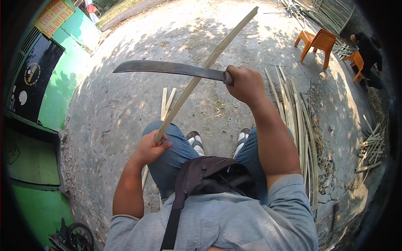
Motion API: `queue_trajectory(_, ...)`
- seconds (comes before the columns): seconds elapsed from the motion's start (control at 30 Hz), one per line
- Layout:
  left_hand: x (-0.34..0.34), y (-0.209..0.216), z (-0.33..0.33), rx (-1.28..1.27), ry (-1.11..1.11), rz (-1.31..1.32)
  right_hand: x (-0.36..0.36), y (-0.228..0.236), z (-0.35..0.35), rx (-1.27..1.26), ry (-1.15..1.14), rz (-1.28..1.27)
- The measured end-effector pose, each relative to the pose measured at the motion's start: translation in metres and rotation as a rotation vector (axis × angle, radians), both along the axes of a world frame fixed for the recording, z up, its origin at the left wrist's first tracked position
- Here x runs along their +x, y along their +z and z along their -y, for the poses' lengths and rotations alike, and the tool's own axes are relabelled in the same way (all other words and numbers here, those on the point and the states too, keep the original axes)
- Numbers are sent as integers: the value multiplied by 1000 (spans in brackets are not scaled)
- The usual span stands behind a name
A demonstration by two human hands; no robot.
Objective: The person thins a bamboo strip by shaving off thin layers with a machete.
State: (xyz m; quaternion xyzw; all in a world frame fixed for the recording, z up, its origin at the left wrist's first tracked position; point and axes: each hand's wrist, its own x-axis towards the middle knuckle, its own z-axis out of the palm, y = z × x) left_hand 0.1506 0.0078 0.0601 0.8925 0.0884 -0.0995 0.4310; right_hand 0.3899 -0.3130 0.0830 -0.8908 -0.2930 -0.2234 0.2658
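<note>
A long pale bamboo strip (226, 41) slants up and away to the right from my left hand (151, 147), whose fingers are closed round its near end above my left knee. My right hand (247, 85) grips the handle of a machete (167, 67), out in front of my right knee. Its dark, slightly curved blade points left and crosses the bamboo strip around the strip's middle. Whether blade and strip touch there, I cannot tell. The machete's handle is mostly hidden inside my fist.
Long bamboo strips (300, 119) lie by my right leg, and two more (164, 100) beyond my left knee. Cut pieces (371, 146) are heaped at far right. Orange chairs (317, 44) and a person in black (368, 58) are at upper right. A green wall (56, 94) stands left.
</note>
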Motion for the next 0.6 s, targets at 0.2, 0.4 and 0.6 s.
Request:
queue_trajectory(0.2, 2, 6, -2, -83, -15, -32, 1, -3, 1, 48, 11, 30)
queue_trajectory(0.4, 4, 1, -7, -169, -9, -59, 3, -5, -1, 45, 8, 36)
queue_trajectory(0.6, 4, 0, -8, -170, -26, -57, 4, -6, 1, 47, 15, 30)
